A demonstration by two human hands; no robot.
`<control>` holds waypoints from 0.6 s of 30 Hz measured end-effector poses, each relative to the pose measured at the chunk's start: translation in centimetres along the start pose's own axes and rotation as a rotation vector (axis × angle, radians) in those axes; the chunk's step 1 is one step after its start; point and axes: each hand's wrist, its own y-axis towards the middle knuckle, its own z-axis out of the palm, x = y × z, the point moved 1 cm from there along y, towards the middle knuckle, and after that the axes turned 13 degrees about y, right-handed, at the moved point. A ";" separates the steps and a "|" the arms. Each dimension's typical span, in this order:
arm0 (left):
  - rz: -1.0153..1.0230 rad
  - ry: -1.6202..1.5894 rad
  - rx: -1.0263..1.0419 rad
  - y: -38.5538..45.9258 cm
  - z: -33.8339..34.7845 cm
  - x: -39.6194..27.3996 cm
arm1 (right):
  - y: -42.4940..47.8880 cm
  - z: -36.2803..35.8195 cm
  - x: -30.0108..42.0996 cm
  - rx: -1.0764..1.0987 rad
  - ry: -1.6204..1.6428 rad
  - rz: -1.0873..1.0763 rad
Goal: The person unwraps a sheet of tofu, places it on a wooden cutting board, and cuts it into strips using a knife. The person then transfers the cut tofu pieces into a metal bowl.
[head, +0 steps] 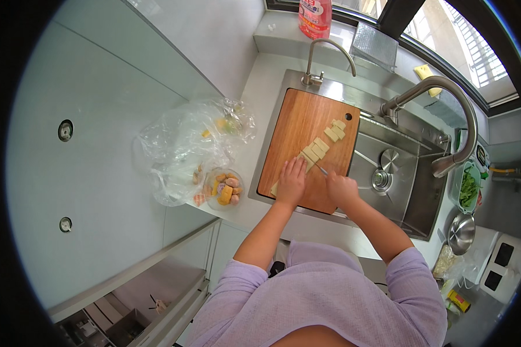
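A wooden cutting board [304, 112] lies over the left part of the steel sink. On it, a row of pale yellow cut pieces, perhaps tofu [320, 147], runs diagonally up to the board's hole. My left hand [292, 180] presses flat with its fingers on the uncut pale strip [274, 189], which shows again beyond the hand at the lower left. In my right hand [342, 190] is a small knife [321, 169], its blade against the strip beside my left fingertips. Most of the knife's handle is hidden in the fist.
Left of the board stand a glass bowl of sausage-like pieces [225, 191] and clear plastic bags [186, 143]. A curved faucet [466, 112] reaches over the open sink basin [399, 182]. At right are a basket of green leaves [468, 191] and a metal bowl [461, 234].
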 end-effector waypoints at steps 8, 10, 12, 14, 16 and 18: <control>0.024 0.026 0.028 0.1 0.4 0.0 | 0.4 0.3 0.0 0.039 -0.019 0.043; 0.029 0.032 0.034 0.1 0.4 0.0 | 0.5 0.3 0.2 0.045 -0.015 0.042; 0.034 0.038 0.043 0.1 0.4 0.0 | 0.5 0.4 0.2 0.050 -0.014 0.047; 0.031 0.047 0.042 0.2 0.5 0.1 | 0.5 0.2 0.4 0.075 -0.006 0.073; 0.025 0.056 0.041 0.2 0.5 0.0 | 0.2 -0.1 0.4 0.106 -0.005 0.100; 0.015 0.069 0.038 0.2 0.5 -0.1 | -0.3 -0.2 0.0 0.140 -0.009 0.126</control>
